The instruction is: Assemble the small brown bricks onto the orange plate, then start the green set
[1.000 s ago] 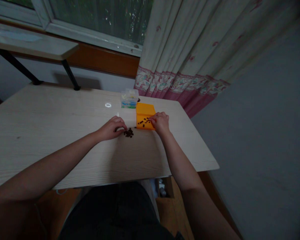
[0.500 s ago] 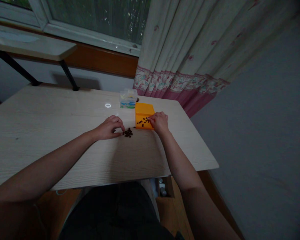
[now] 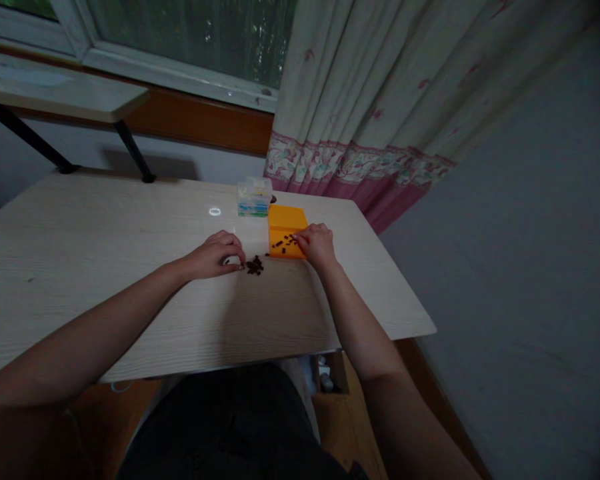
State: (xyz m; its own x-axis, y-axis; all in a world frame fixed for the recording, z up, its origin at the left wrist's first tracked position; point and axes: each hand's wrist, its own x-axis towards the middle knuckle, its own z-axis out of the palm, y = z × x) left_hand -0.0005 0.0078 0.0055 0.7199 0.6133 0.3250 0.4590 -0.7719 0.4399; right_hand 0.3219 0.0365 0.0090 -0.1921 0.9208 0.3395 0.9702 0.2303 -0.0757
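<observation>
A small heap of dark brown pieces (image 3: 255, 265) lies on the table. Just left of it, my left hand (image 3: 215, 256) pinches with thumb and forefinger, and a small dark piece (image 3: 241, 267) shows at the fingertips. To the right stands an orange plastic block or holder (image 3: 287, 217), with several dark brown pieces spread on its near face. My right hand (image 3: 319, 245) is at the right edge of that face, its fingers pinched together over the pieces there. Whatever sits between those fingertips is too small to make out.
A clear plastic box (image 3: 254, 198) with coloured contents stands behind the orange holder, a small dark round thing (image 3: 273, 199) beside it. A raised shelf (image 3: 65, 93) on black legs is at the back left. The table's right edge lies near the wall and curtain (image 3: 350, 147).
My left hand has drawn slightly left, away from the heap, with a small dark piece at its fingertips. My right hand stays at the orange holder. The whole view has shifted a little.
</observation>
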